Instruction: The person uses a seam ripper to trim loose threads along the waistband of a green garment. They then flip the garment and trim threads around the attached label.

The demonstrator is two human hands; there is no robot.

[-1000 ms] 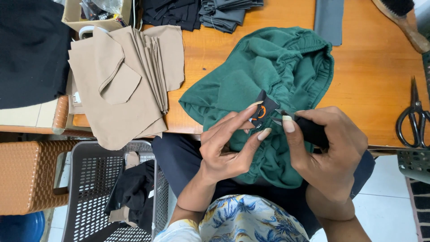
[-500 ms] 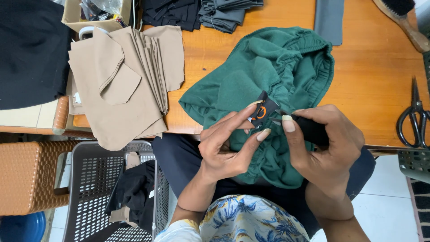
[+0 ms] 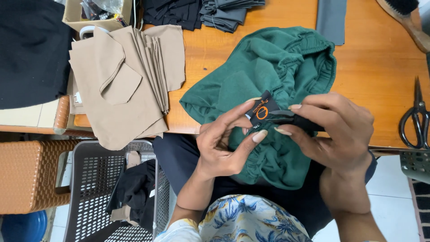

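A dark green sweat garment (image 3: pixel 268 80) with an elastic waistband lies bunched over the edge of the orange wooden table (image 3: pixel 371 67) and onto my lap. A small black label (image 3: pixel 261 111) with an orange mark is attached to it. My left hand (image 3: pixel 224 143) pinches the label between thumb and fingers. My right hand (image 3: pixel 336 130) grips a small black tool (image 3: pixel 295 120) whose tip rests at the label.
A stack of tan cut fabric pieces (image 3: pixel 125 80) lies at the table's left. Black scissors (image 3: pixel 416 116) rest at the right edge. Folded dark fabrics (image 3: pixel 201 11), a cardboard box (image 3: pixel 96 13) and a brush (image 3: pixel 403 13) sit at the back. A grey plastic basket (image 3: pixel 89 197) holds black cloth below.
Both hands have stayed at the label with only slight finger shifts; the garment has not moved.
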